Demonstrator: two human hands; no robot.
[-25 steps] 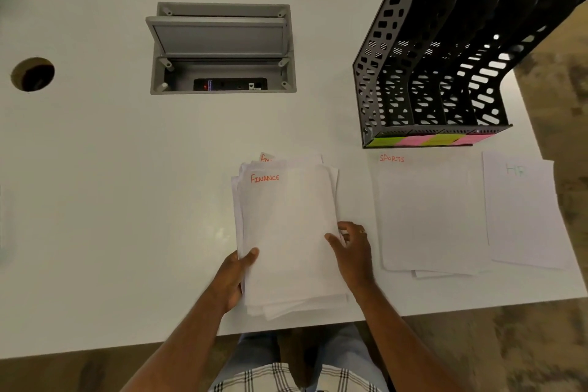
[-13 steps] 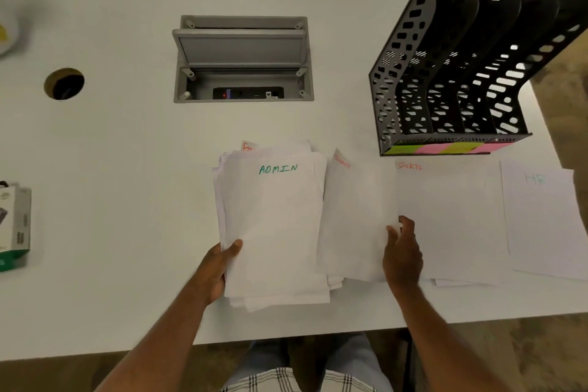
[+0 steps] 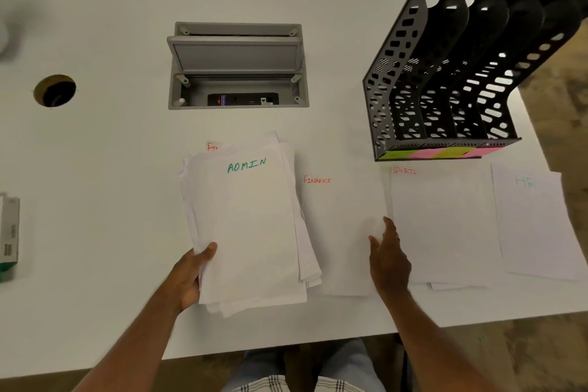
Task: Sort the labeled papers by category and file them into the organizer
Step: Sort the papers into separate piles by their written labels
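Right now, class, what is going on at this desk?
A person is sorting labeled papers. The left hand holds the unsorted stack, with an ADMIN sheet on top. The right hand rests on the FINANCE sheet, laid beside the SPORTS pile and the HR sheet. The black organizer holds no papers that show.

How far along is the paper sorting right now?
Done: piles begun on the table for Finance sheet, Sports pile and HR sheet. In hand: the left hand grips the unsorted stack, Admin on top; the right hand rests on Finance. Left: the organizer looks empty.
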